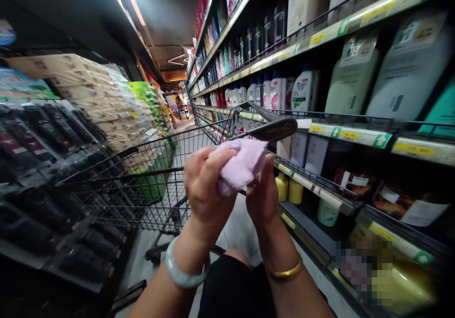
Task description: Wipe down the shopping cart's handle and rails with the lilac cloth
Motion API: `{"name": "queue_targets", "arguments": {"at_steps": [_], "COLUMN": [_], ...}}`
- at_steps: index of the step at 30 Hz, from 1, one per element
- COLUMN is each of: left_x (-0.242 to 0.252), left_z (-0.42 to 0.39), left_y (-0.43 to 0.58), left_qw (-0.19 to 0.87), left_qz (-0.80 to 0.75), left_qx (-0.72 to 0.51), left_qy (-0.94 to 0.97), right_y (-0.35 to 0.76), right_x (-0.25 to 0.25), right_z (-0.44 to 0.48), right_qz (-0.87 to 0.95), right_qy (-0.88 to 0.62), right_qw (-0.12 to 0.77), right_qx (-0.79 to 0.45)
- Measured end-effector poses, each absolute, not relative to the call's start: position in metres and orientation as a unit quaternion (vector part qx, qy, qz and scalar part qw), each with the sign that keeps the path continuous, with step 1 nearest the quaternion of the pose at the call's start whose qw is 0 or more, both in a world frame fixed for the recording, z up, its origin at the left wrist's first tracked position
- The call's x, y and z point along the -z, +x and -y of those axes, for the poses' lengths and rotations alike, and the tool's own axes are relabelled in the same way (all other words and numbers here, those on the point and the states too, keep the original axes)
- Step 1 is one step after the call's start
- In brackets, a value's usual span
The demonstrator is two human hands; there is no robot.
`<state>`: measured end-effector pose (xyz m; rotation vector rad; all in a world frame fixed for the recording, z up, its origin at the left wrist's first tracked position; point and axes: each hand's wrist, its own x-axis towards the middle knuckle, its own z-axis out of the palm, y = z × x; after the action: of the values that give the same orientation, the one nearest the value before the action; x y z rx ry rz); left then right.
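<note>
A crumpled light purple cloth [242, 163] is bunched between my hands, in the middle of the head view. My left hand [203, 190], with a pale bangle on its wrist, is closed around the cloth's left side, thumb on top. On the other side, my right hand [263, 195] has its fingers curled at the cloth's right edge; a gold bangle circles that wrist. Its fingertips are partly hidden behind the cloth. Just beyond the cloth is the dark handle [275, 129] of a black wire shopping cart [152, 178].
Shelves on the right hold several bottles [302, 90], with price tags along the shelf edges [350, 133]. Stacked packs [95, 100] and hanging dark packaged goods [31, 142] line the left. A tiled floor [185, 142] runs down the aisle. My knees show below.
</note>
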<state>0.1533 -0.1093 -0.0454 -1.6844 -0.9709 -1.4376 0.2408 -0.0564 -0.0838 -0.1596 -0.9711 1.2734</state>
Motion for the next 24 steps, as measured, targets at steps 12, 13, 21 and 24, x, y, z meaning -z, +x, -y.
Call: {"name": "queue_targets", "arguments": {"at_steps": [12, 13, 21, 24], "left_x": [0.092, 0.083, 0.129, 0.136], "left_z": [0.118, 0.115, 0.112, 0.118], "left_y": [0.149, 0.153, 0.14, 0.13], "left_qw": [0.34, 0.345, 0.322, 0.289], "left_qz": [0.45, 0.442, 0.455, 0.48], "left_qx": [0.538, 0.545, 0.497, 0.533], "left_qy": [-0.626, -0.624, -0.665, -0.635], "right_y": [0.248, 0.248, 0.249, 0.248], "right_x": [0.082, 0.083, 0.078, 0.079], "right_z": [0.051, 0.052, 0.056, 0.054], "right_qz": [0.533, 0.533, 0.516, 0.512], "right_qy": [-0.126, -0.127, -0.124, -0.126], "right_qw": [0.695, 0.697, 0.69, 0.692], "right_qx": [-0.466, -0.462, -0.492, -0.493]}}
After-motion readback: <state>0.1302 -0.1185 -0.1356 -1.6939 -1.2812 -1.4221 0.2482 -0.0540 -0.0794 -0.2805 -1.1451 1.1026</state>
